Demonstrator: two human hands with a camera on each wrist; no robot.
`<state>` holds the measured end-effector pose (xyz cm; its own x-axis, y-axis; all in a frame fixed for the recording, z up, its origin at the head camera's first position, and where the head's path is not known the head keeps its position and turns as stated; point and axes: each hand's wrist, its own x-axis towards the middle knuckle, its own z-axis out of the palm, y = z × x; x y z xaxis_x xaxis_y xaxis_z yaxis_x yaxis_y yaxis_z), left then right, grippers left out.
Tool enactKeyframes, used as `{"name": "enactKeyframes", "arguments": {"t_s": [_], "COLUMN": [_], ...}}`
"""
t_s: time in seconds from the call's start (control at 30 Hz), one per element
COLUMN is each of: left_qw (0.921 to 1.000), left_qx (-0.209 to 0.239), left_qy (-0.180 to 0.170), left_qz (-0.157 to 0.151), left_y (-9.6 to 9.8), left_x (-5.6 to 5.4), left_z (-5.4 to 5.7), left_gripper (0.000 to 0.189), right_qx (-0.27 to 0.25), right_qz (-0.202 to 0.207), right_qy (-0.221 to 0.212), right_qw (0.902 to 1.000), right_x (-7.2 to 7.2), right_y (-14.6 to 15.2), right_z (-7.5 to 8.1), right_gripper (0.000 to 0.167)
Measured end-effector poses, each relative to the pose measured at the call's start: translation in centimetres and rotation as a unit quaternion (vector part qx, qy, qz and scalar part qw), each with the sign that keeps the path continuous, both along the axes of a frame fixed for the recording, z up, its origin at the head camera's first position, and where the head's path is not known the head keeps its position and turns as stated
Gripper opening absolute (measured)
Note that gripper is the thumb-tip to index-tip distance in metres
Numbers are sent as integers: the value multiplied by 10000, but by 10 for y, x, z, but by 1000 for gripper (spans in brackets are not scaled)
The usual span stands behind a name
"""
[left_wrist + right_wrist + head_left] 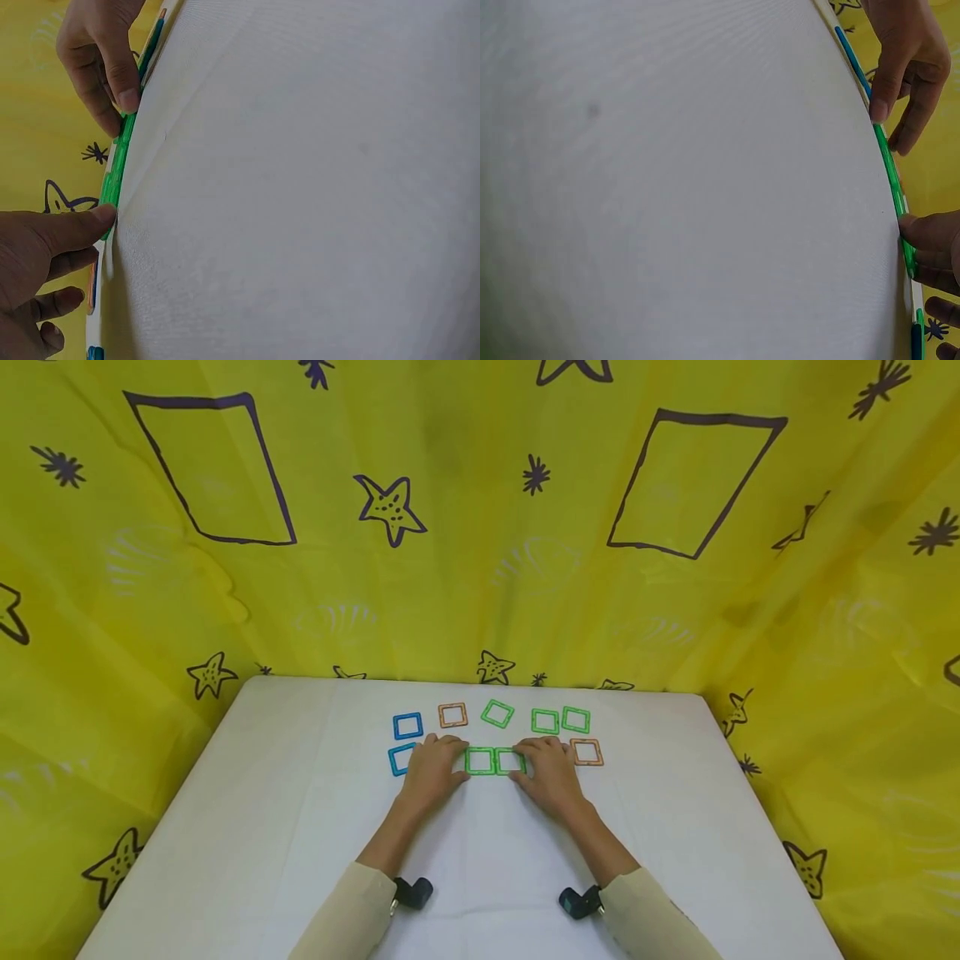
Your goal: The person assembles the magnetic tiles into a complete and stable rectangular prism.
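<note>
Two green square magnetic tiles, a left one (pixel 468 762) and a right one (pixel 508 772), lie flat on the white table with their edges meeting. My left hand (pixel 432 770) pinches the left tile by its outer side, thumb at the near corner and fingers at the far one. On the opposite side my right hand (pixel 553 774) pinches the right tile in the same manner. Seen edge-on in the left wrist view, the green tiles (pixel 114 176) form one thin row between both hands. A blue square tile (pixel 397 760) is partly hidden behind my left hand.
Beyond the hands lie another blue tile (pixel 395 727), an orange tile (pixel 453 725) and several green tiles (pixel 497 713). A second orange tile (pixel 588 764) sits right of my right hand. The white table (pixel 262 827) backs onto a yellow patterned curtain (pixel 465 593).
</note>
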<state>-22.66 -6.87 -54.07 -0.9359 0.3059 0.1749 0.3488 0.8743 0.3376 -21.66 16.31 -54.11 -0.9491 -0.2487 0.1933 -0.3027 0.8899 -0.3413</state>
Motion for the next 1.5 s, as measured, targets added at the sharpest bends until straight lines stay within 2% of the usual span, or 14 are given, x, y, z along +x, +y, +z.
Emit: {"name": "enactKeyframes", "arguments": {"t_s": [0.4, 0.53, 0.63, 0.73, 0.97, 1.17, 1.3, 1.5], "left_qw": [9977, 9963, 9938, 9898, 9801, 9784, 9785, 9779], "left_qx": [578, 715, 934, 1215, 1704, 1632, 1592, 1453], "left_qy": [343, 365, 255, 86, -69, -165, -162, -423], "left_qz": [39, 296, 545, 734, 1020, 1262, 1304, 1440], "left_y": [-27, -40, -49, -59, -81, -89, -92, -94], "left_x": [5, 7, 9, 10, 16, 18, 19, 19], "left_z": [-2, -1, -1, -2, -7, -8, -10, -10], "left_gripper": [45, 45, 46, 48, 53, 58, 60, 64], "right_qx": [-131, -141, -170, -192, -228, -454, -527, -565], "right_qz": [-41, 10, 110, 258, 625, 804, 835, 838], "right_qy": [-125, -138, -192, -217, -156, 136, 264, 323], "right_qw": [9998, 9998, 9996, 9992, 9977, 9956, 9948, 9944], "right_x": [0, -1, -2, -4, -12, -12, -12, -13], "right_y": [-1, -1, -1, 1, 10, 16, 18, 18], "right_z": [-1, -1, -1, -1, -9, -14, -18, -21], "right_gripper": [46, 47, 48, 49, 50, 49, 48, 48]}}
